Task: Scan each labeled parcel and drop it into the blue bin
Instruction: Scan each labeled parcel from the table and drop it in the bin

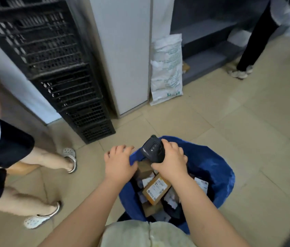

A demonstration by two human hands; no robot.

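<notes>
The blue bin (217,168) stands on the floor right below me, holding several cardboard parcels. One labeled parcel (156,190) lies on top with its white label facing up. My right hand (171,160) grips a black handheld scanner (152,148) over the bin's far rim. My left hand (120,162) rests on the bin's left rim, its fingers curled over the blue edge with the thumb on the inside.
A tall stack of black crates (65,72) stands to the far left beside a white cabinet (124,56). A white sack (166,68) leans against it. One person's legs (39,168) stand close on my left; another person (252,41) stands at the far right by grey shelves.
</notes>
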